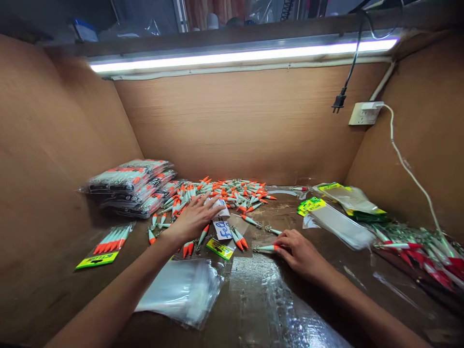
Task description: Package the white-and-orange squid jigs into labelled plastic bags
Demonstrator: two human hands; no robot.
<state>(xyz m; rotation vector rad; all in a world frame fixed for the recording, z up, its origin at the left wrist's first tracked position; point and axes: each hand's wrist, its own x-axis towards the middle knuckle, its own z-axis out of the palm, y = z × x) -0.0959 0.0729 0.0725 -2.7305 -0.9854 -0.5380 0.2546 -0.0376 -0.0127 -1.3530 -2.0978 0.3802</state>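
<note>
The left hand [194,217] lay flat with fingers spread, gripping nothing, on the near edge of the lure pile [221,193] at the far middle of the table [261,299], its fingertips beside a white label [222,227]. The right hand [299,251], near and to the right, pinched the orange end of a single lure [265,248] lying on the table just left of it. Stacked packs [134,186] sat far left, a filled pack [108,244] lay near left, empty bags [183,290] lay near the left forearm, and more bags [340,224] lay right.
</note>
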